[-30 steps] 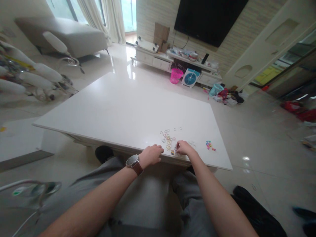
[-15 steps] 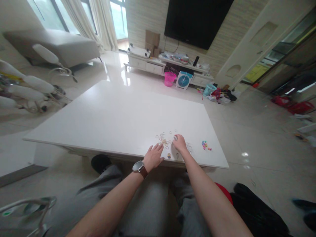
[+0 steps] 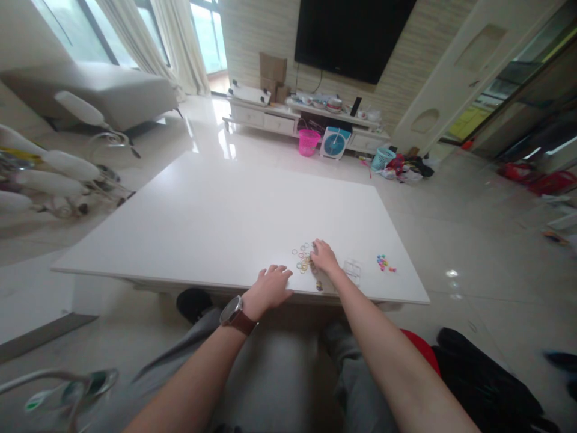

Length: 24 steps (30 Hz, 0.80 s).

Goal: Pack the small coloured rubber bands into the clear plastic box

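Observation:
My left hand (image 3: pixel 270 285), with a watch (image 3: pixel 231 309) on its wrist, rests at the near edge of the white table (image 3: pixel 216 216). Its fingers are stretched out and hold nothing. Just right of it lies a loose pile of thin coloured rings (image 3: pixel 303 260) that look like rubber bands. My right hand (image 3: pixel 323 257) is over the right side of this pile, fingers bent and apart, touching or close to the rings. Its palm side is hidden. A small yellow and dark figure (image 3: pixel 319 285) lies below the right hand, near the table edge.
Right of my right forearm sits a clear plastic divided box (image 3: pixel 352 270). Farther right is a cluster of small bright beads (image 3: pixel 383 263). Beyond the table stand a pink basket (image 3: pixel 309 143), a blue fan (image 3: pixel 335 143) and a low white cabinet (image 3: pixel 279 123).
My right hand has drawn slightly toward the pile, and the outlying rings now lie closer together. My left hand has moved left, away from the rings. The camera view has shifted a little.

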{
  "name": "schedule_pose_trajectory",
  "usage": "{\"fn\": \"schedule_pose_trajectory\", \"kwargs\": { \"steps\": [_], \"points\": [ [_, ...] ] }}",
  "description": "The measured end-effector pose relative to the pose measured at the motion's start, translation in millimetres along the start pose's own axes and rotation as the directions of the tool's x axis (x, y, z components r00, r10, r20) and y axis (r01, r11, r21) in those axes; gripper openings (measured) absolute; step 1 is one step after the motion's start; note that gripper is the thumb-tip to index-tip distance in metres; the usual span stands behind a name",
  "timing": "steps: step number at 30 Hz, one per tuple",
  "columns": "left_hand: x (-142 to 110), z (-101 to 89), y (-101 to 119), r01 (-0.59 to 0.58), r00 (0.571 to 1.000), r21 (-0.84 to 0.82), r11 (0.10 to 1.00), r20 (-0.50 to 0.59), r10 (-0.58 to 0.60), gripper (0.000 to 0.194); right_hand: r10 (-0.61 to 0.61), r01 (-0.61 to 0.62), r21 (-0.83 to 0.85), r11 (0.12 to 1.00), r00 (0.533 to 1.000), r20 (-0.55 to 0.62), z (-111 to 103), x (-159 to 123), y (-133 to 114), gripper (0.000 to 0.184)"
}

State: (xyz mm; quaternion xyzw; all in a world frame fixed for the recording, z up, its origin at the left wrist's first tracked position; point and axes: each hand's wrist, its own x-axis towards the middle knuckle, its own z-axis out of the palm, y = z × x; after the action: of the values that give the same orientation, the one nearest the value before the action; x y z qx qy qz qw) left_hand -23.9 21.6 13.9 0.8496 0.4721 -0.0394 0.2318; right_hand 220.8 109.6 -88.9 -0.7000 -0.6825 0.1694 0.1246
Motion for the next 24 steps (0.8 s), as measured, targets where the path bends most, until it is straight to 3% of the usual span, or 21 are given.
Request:
{"fn": "schedule_pose_trajectory", "kwargs": {
  "steps": [4, 9, 11, 14, 16, 19, 24],
  "points": [
    [-7, -9.1, -8, 0.037, 0.999, 0.016, 0.999, 0.01, -0.037, 0.042, -0.155, 0.158, -0.023, 0.987, 0.984, 0.093, -2, -11, -19, 0.044],
    [-16, -21.2, -9, 0.069, 0.998, 0.013, 0.998, 0.011, -0.069, 0.043, -0.233, 0.242, -0.038, 0.97, 0.96, 0.155, -17, -19, -33, 0.03],
    [-19, -25.2, -7, 0.065, 0.998, 0.002, 0.998, 0.024, -0.065, 0.044, -0.252, 0.263, -0.044, 0.964, 0.953, 0.167, -22, -20, -37, 0.044],
    [-22, -28.5, -6, 0.061, 0.996, -0.016, 0.998, 0.059, -0.06, 0.046, -0.259, 0.284, -0.081, 0.955, 0.938, 0.23, -23, -21, -43, 0.085],
    [-21, -28.5, -8, 0.064, 0.996, -0.02, 0.998, 0.068, -0.062, 0.047, -0.237, 0.279, -0.108, 0.954, 0.926, 0.293, -22, -19, -46, 0.092],
    [-19, -26.0, -12, 0.07, 0.995, -0.014, 0.997, 0.071, -0.069, 0.047, -0.222, 0.27, -0.109, 0.957, 0.917, 0.331, -19, -15, -47, 0.077],
    [-15, -21.4, -15, 0.075, 0.993, 0.003, 0.997, 0.092, -0.075, 0.046, -0.258, 0.293, -0.089, 0.952, 0.924, 0.282, -17, -11, -46, 0.038]
  ]
}}
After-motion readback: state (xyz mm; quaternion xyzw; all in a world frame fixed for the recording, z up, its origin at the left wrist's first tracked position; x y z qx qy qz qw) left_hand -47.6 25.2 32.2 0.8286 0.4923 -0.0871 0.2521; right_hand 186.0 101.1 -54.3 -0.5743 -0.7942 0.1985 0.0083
